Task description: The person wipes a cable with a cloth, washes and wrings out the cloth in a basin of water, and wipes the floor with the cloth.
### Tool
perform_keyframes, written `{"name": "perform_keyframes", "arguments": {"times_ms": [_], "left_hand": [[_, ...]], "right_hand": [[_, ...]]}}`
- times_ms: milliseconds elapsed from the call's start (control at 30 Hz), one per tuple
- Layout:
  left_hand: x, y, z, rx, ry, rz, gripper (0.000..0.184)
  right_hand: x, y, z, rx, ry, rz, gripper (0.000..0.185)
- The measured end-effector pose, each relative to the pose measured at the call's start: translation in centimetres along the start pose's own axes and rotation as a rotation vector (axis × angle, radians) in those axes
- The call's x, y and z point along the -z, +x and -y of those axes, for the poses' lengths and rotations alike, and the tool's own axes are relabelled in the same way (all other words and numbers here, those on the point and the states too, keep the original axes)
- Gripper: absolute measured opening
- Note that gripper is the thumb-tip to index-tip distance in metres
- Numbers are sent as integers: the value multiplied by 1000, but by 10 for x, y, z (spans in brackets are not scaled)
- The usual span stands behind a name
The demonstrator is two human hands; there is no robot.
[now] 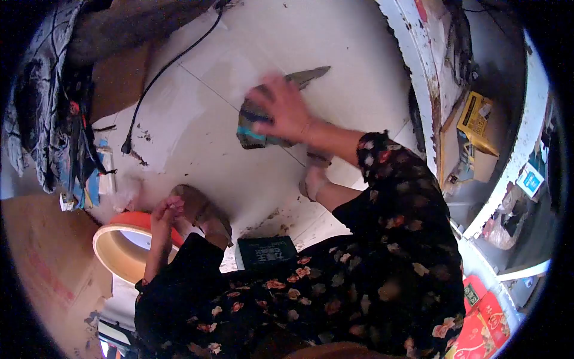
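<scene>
My right hand (281, 110), smeared by motion, presses down on a dark grey-green cloth (252, 133) with a turquoise patch on the tiled floor (203, 119). One pointed end of the cloth sticks out past my fingers to the upper right. My left hand (168, 209) hangs beside my left shoe, above the rim of an orange bucket (107, 236); its fingers are curled in, and nothing shows in them. A dark green box (266, 251) with pale lettering lies on the floor between my feet.
A black cable (143, 96) with a plug crosses the floor at upper left. Cardboard (45, 251) and clutter line the left side. On the right stand worn white shelving (418, 66), a yellow box (476, 119) and red packages (481, 317). Dirt specks lie near my feet.
</scene>
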State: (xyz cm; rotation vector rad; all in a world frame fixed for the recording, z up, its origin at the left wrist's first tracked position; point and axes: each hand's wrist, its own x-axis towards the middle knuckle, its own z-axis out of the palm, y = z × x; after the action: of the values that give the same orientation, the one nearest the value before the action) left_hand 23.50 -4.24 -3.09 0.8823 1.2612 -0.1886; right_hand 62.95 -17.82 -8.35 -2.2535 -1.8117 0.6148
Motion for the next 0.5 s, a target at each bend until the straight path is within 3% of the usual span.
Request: {"name": "perform_keyframes", "arguments": {"times_ms": [33, 167, 267, 367, 433, 500], "left_hand": [[-3, 0, -4, 4, -7, -5, 23], [-6, 0, -11, -5, 1, -14, 23], [1, 2, 0, 14, 17, 2, 23], [-1, 0, 2, 11, 7, 17, 23], [-3, 2, -2, -14, 3, 20, 23], [-5, 1, -3, -33, 1, 15, 22]], "right_hand": [[1, -7, 13, 128, -84, 94, 68], [-24, -7, -23, 180, -66, 137, 66], [-23, 1, -75, -95, 121, -73, 64], [34, -9, -122, -322, 280, -441, 56], [46, -40, -191, -485, 144, -605, 56], [52, -81, -252, -809, -1, -662, 58]]}}
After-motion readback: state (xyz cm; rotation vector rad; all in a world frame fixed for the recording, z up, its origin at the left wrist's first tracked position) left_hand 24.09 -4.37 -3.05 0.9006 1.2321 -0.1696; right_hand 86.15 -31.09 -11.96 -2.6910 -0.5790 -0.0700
